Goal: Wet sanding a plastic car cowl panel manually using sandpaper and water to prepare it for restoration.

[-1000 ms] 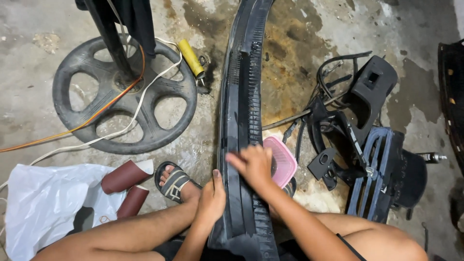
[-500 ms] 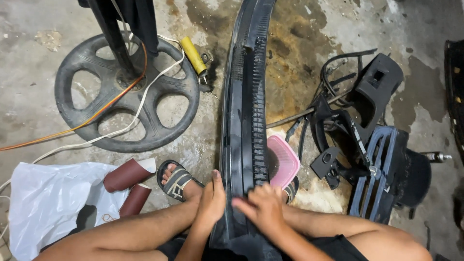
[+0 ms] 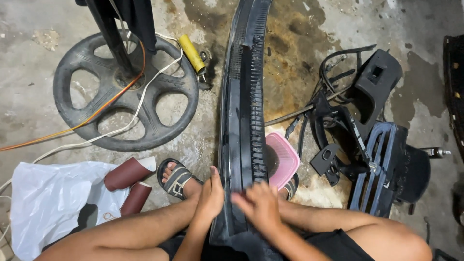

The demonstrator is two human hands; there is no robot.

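Right hand (image 3: pixel 261 205) nearer; trim panel (image 3: pixel 241 121) lengthwise away.

The left hand (image 3: pixel 210 197) lies flat, fingers together pointing to twelve o'clock, while the right hand (image 3: pixel 261 205), blurred, spreads its fingers toward ten o'clock, just beside it.

Light was even and fairly bright, falling from above, with soft short shadows on the concrete floor (image 3: pixel 43 87). The long black trim panel (image 3: pixel 244 121) showed faint sheen. The right hand (image 3: pixel 261 205) was motion-blurred; the rest stayed sharp, edges slightly bowed.
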